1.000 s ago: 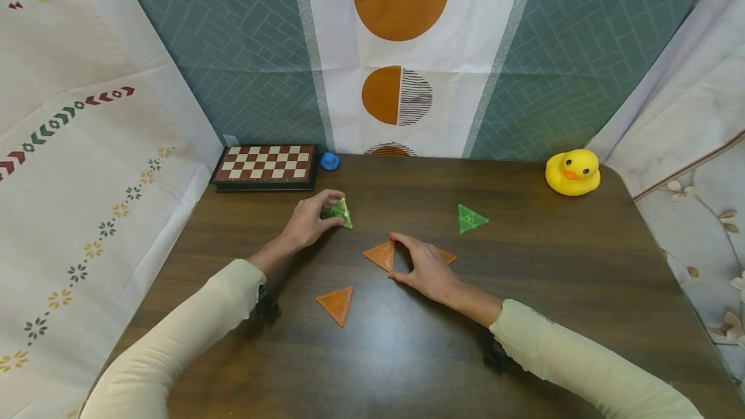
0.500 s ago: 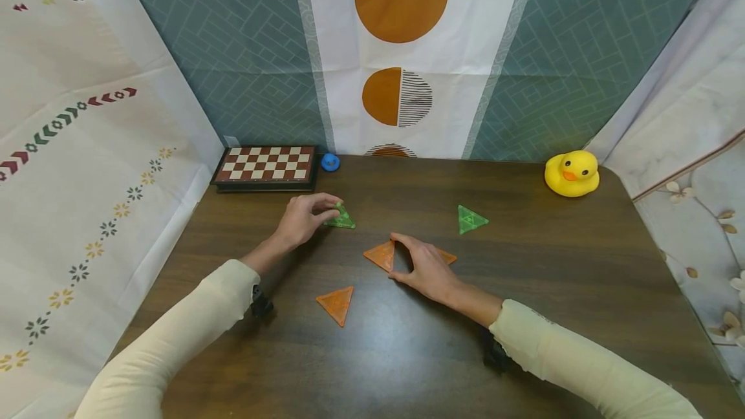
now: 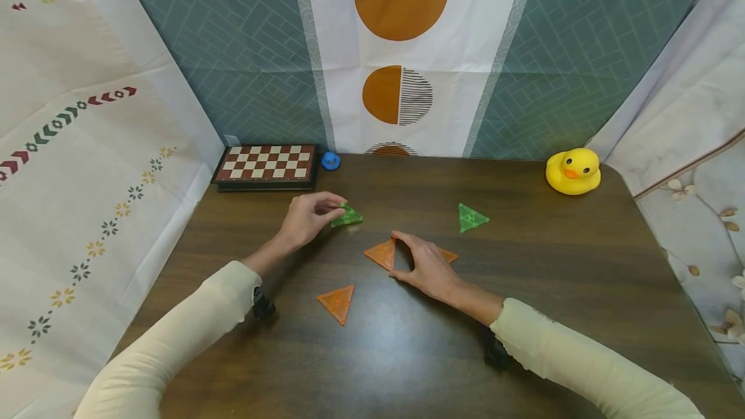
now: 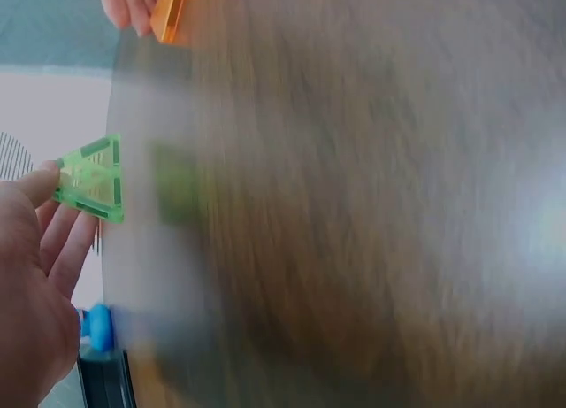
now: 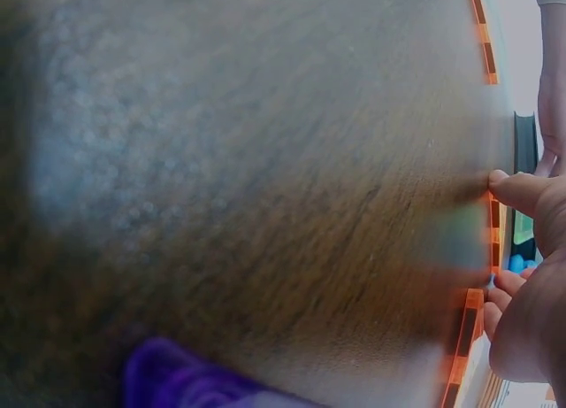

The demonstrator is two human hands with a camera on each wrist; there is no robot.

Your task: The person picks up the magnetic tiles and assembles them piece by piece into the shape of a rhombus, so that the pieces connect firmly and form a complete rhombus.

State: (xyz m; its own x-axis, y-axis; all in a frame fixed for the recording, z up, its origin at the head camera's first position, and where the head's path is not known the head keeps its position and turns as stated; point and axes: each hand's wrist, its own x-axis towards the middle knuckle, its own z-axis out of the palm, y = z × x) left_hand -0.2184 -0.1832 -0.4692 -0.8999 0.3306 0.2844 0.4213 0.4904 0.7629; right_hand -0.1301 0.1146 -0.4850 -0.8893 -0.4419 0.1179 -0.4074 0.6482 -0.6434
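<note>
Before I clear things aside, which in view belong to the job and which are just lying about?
Likely the job's:
green triangle, pinched by the left hand
orange triangle, touched by the right hand
half-hidden orange triangle
nearest orange triangle
untouched green triangle

Likely lying about:
checkered board
blue object
yellow duck
purple item (cropped, so uncertain)

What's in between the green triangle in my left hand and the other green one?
Bare tabletop, as the head view shows, from the green triangle in your left hand across to the other green triangle.
</note>
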